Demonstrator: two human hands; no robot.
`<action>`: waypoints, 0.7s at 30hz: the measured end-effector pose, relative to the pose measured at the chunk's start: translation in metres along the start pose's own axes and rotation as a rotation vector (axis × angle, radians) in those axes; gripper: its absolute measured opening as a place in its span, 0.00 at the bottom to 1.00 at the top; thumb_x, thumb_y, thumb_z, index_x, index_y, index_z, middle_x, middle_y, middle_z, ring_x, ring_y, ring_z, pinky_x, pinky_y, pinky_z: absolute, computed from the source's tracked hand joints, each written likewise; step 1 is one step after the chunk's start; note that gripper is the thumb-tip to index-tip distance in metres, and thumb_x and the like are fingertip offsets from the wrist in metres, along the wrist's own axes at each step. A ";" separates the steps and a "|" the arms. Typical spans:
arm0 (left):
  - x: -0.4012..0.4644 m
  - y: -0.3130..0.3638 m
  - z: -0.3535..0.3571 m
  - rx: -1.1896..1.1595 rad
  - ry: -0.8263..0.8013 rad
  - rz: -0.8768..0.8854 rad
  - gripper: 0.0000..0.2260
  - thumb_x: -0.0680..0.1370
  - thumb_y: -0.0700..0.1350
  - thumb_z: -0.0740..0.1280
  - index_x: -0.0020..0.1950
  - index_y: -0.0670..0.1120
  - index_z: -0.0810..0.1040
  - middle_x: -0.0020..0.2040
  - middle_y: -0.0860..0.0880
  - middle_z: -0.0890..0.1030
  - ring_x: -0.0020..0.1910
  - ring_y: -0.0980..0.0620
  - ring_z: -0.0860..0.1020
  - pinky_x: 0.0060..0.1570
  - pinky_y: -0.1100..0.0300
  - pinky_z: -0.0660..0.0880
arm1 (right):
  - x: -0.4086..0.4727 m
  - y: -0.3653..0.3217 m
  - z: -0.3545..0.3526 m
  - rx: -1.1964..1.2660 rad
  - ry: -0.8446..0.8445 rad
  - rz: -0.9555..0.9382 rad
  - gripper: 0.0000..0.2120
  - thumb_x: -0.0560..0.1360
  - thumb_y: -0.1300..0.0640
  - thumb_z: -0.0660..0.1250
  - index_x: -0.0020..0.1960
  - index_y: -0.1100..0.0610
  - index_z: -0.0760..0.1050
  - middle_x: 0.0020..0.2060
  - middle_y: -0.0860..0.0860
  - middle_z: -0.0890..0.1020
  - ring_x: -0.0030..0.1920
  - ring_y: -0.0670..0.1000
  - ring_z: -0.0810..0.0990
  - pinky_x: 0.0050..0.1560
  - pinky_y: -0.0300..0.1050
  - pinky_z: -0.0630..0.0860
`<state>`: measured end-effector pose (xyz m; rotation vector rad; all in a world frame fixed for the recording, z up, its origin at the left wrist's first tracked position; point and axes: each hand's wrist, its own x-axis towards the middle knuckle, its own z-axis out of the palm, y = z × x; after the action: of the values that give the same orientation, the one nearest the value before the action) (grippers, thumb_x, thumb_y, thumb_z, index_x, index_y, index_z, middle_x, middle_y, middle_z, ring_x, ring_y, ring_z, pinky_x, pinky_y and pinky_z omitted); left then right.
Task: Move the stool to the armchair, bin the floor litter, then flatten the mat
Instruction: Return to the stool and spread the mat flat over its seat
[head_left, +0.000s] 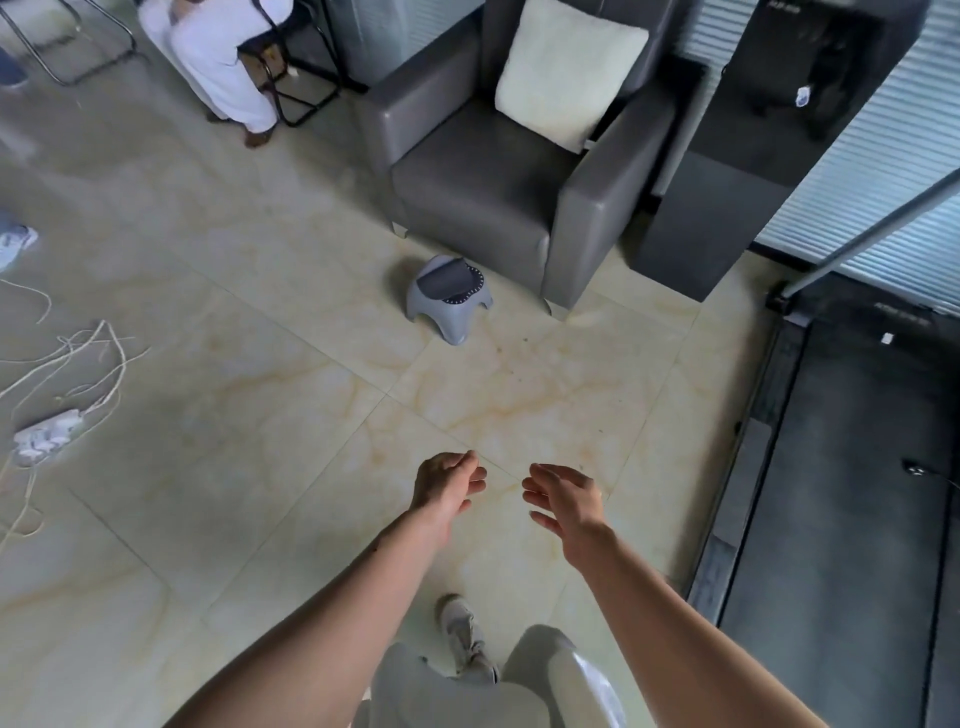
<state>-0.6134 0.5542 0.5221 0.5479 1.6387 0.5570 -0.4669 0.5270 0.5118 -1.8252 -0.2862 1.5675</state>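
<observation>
A small grey plastic stool (449, 297) with a dark seat pad stands on the tiled floor just in front of the grey armchair (488, 208), near its front left corner. A cream cushion (569, 73) leans in the armchair's seat. My left hand (449, 486) and my right hand (566, 501) reach out side by side above the floor, well short of the stool. Both hold nothing, with fingers loosely curled and apart. Tiny dark specks (524, 340) dot the tile right of the stool. A dark mat-like surface (841, 519) lies at the right.
White cables and a power strip (47, 434) lie on the floor at the left. A person in white (218, 57) sits on a chair at the back left. A dark cabinet (727, 208) stands right of the armchair. My shoe (462, 634) shows below.
</observation>
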 end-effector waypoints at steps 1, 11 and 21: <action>0.006 0.005 -0.005 -0.006 0.002 -0.002 0.11 0.81 0.47 0.63 0.56 0.41 0.78 0.50 0.45 0.83 0.46 0.49 0.82 0.54 0.53 0.74 | 0.003 -0.004 0.007 -0.004 -0.002 -0.001 0.04 0.76 0.57 0.70 0.50 0.55 0.80 0.40 0.53 0.83 0.42 0.51 0.81 0.45 0.46 0.77; 0.067 0.067 -0.035 -0.052 0.004 -0.003 0.11 0.81 0.47 0.63 0.58 0.42 0.78 0.52 0.44 0.83 0.48 0.48 0.82 0.52 0.55 0.74 | 0.047 -0.064 0.071 -0.031 -0.022 -0.018 0.08 0.76 0.57 0.70 0.55 0.57 0.79 0.42 0.54 0.84 0.44 0.52 0.81 0.44 0.44 0.77; 0.138 0.161 -0.037 -0.072 0.026 0.011 0.10 0.81 0.47 0.63 0.55 0.43 0.78 0.50 0.45 0.83 0.47 0.48 0.82 0.52 0.55 0.75 | 0.115 -0.154 0.119 -0.067 -0.073 -0.044 0.07 0.77 0.57 0.69 0.54 0.57 0.80 0.43 0.55 0.82 0.43 0.52 0.80 0.42 0.44 0.74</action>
<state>-0.6615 0.7640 0.5237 0.4984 1.6344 0.6311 -0.5082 0.7490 0.5166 -1.8023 -0.4145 1.6138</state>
